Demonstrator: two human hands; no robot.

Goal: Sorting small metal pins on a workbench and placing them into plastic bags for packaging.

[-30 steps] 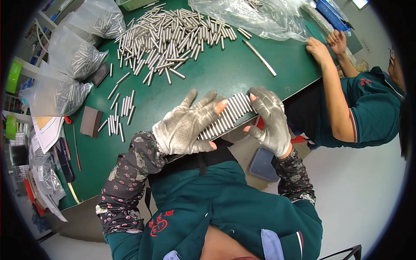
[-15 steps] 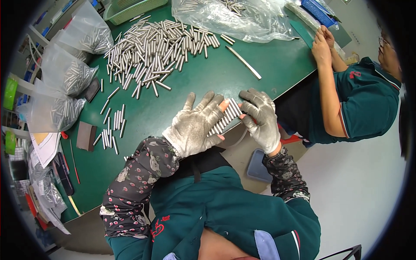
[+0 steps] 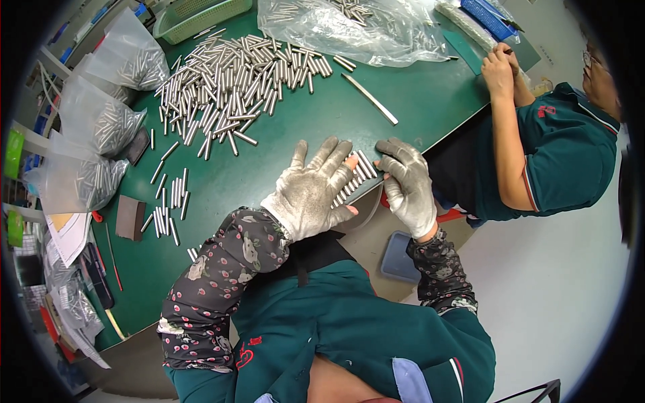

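Observation:
A slanted row of short metal pins (image 3: 363, 168) lies side by side at the near edge of the green table. My left hand (image 3: 310, 188), in a grey-stained white glove with bare fingertips showing, is stretched out flat with its fingers spread, covering the left part of the row. At the row's right end is my right hand (image 3: 408, 181), gloved likewise. Its fingers are bent but not closed around anything I can see, and the thumb is apart from them. Beyond both hands a large heap of loose metal pins (image 3: 228, 87) is spread over the table.
A flat metal strip (image 3: 371, 99) lies right of the heap. Filled plastic bags (image 3: 111, 124) stand along the left, near a brown block (image 3: 130, 217) and small pin groups (image 3: 161, 220). A green basket (image 3: 201, 19) is at the back. A co-worker (image 3: 564, 154) sits at right.
My left hand has shifted slightly right along the row. The right hand stays near the row's right end, where more of the pins now show between the hands.

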